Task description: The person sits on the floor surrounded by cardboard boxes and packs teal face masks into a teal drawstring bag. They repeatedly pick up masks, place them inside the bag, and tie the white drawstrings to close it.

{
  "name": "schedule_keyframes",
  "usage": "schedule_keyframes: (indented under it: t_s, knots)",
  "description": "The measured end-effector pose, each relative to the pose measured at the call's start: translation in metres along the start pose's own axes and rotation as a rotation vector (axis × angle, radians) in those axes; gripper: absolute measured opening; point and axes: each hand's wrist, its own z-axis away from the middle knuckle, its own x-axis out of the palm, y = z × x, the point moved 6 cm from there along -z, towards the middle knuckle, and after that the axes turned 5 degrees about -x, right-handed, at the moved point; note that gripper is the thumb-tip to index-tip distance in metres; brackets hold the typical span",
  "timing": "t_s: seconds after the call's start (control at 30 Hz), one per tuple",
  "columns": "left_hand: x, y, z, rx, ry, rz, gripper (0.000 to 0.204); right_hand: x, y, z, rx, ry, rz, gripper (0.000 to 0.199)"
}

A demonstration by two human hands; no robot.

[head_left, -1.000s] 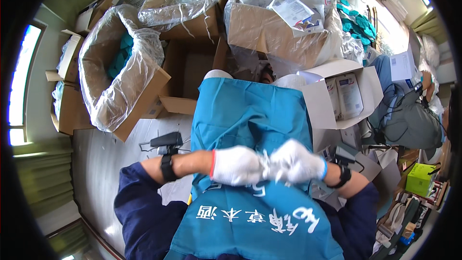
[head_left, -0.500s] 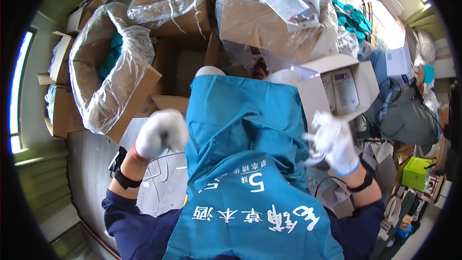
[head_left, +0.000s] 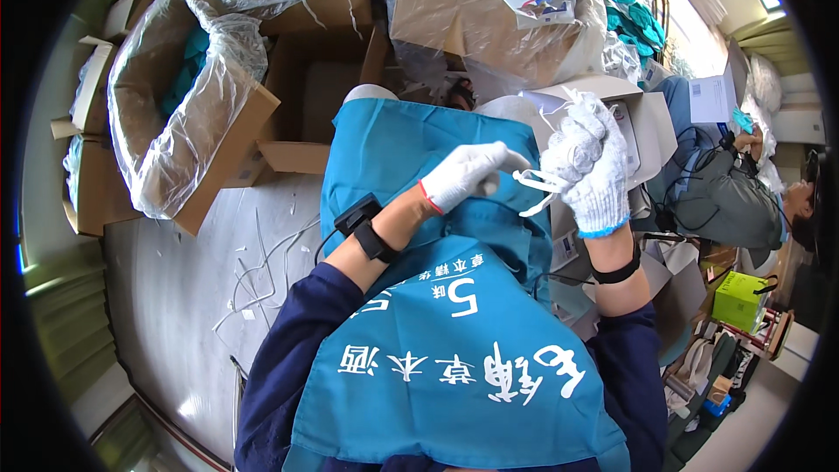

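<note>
White strips (head_left: 542,180) trail loosely from the clenched right grip (head_left: 587,162), over the apron (head_left: 494,227), near the open carton (head_left: 657,128); left grip (head_left: 472,177) just beside, fingers bent, cannot tell if pinching. Judged risk: uneven ends could tangle, or slip out should the right fingers slacken
</note>
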Motion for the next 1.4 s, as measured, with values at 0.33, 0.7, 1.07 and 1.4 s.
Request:
schedule_keyframes:
  t_s: [0.33,0.7,1.07,1.4]
  knots:
    - [0.008,0.013,0.018,-0.087,-0.050,-0.299,0.035,-0.035,0.003,-0.011,-0.005,-0.034,0.014,0.040]
    - [0.038,0.034,0.013,0.083,-0.215,-0.259,0.032,-0.049,-0.012,-0.008,-0.247,0.234,0.233,0.037]
    - [0.019,0.055,0.049,-0.176,-0.197,-0.599,0.024,0.005,0.043,0.032,-0.235,-0.581,1.746,0.018]
    - [0.034,0.073,0.112,-0.116,-0.562,-0.374,0.024,0.014,0.080,0.085,0.295,-0.840,1.468,0.018]
